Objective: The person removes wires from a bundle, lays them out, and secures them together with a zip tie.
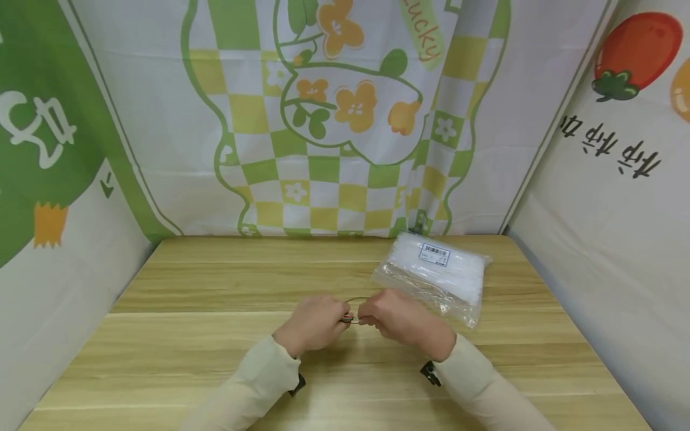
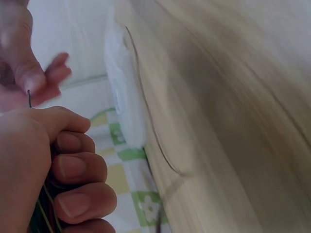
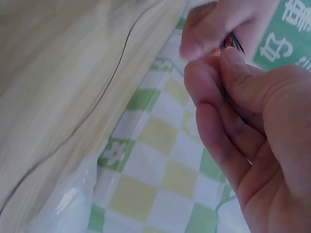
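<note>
A bundle of thin wires point(image 2: 44, 208), green, red and dark, runs through my left hand point(image 1: 318, 323), whose fingers are curled round it. Just to its right, over the middle of the table, my right hand point(image 1: 401, 320) pinches a thin dark wire point(image 2: 29, 98) between thumb and fingertips. That wire rises from the top of the left fist. From the head, a thin wire point(image 1: 356, 299) also arcs between the two hands. In the right wrist view, bundle ends point(image 3: 233, 42) show by the left hand, and the right fingers cover the pinched part.
Behind the right hand, a clear plastic bag point(image 1: 431, 272) with white contents and a barcode label lies on the wooden table point(image 1: 226, 269). Printed curtains point(image 1: 356, 203) enclose the back and both sides. Dark straps point(image 1: 430, 372) sit at the wrists under pale sleeves.
</note>
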A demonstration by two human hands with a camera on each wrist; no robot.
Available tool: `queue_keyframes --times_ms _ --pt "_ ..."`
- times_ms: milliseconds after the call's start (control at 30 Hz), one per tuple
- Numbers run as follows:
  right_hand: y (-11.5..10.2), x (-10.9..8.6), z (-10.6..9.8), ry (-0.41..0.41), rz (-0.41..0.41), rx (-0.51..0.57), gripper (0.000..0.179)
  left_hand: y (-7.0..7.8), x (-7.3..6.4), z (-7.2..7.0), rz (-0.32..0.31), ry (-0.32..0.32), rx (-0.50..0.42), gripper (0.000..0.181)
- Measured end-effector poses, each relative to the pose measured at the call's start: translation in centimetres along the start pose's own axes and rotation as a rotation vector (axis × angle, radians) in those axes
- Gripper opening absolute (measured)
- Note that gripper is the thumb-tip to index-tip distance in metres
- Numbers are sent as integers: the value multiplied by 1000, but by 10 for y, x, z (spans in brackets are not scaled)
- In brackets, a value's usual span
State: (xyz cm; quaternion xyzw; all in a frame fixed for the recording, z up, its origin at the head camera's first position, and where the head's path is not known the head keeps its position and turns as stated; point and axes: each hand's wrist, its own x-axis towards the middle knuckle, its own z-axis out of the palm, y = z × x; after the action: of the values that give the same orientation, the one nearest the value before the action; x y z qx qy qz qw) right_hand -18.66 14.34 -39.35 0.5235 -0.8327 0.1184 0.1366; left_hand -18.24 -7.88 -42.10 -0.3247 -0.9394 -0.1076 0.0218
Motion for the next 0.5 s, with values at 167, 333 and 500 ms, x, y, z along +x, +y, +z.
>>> queue_keyframes --times_ms 167,333,500 --pt "9 -8 0 42 36 -25 15 -10 -4 3 -37 -27 10 38" --pt "6 -7 2 60 8 -28 6 -10 -2 4 -21 -29 -2 38" --pt "7 -7 4 99 10 -60 16 -11 -3 0 -28 -41 -41 32"
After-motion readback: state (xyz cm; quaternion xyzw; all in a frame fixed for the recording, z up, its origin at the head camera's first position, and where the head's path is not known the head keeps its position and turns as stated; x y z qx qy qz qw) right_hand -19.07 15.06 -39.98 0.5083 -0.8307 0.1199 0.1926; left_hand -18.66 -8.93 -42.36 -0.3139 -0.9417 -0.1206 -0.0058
